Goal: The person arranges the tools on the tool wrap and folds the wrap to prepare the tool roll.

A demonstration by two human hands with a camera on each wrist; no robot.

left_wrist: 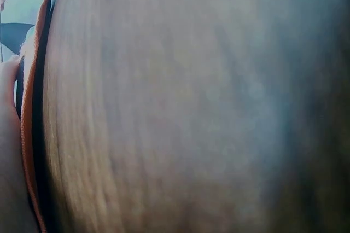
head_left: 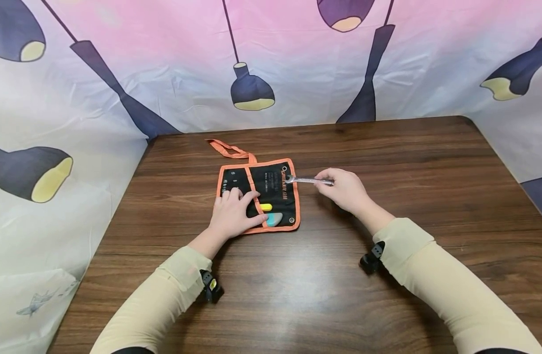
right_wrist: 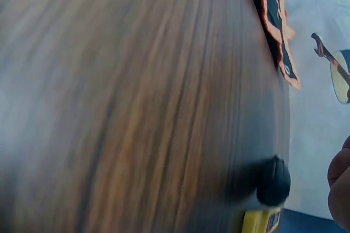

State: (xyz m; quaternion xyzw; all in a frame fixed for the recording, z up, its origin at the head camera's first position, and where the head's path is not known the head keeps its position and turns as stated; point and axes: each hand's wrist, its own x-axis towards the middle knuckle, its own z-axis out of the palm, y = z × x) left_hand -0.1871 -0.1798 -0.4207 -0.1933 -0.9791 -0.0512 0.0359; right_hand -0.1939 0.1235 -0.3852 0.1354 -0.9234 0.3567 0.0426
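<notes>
A black tool pouch with orange edging (head_left: pixel 293 196) lies flat on the table. My left hand (head_left: pixel 232 212) rests on its left part, fingers spread, the thumb reaching along the lower edge. Beside the thumb, a yellow handle end (head_left: pixel 266 207) and a teal-and-grey rounded end (head_left: pixel 274 219) stick out of the pouch's pocket strip. My right hand (head_left: pixel 342 189) pinches a small silver open-end wrench (head_left: pixel 311 180) by one end. The wrench's open jaw points left, over the pouch's right edge. In the right wrist view the wrench (right_wrist: pixel 330 57) shows raised above the table.
An orange tie strap (head_left: pixel 228 149) trails from the pouch's far edge. The brown wooden table (head_left: pixel 430 196) meets a lamp-patterned cloth (head_left: pixel 187 88) at the back. A black rounded thing (right_wrist: pixel 273 181) and a yellow piece (right_wrist: pixel 254 222) show low in the right wrist view.
</notes>
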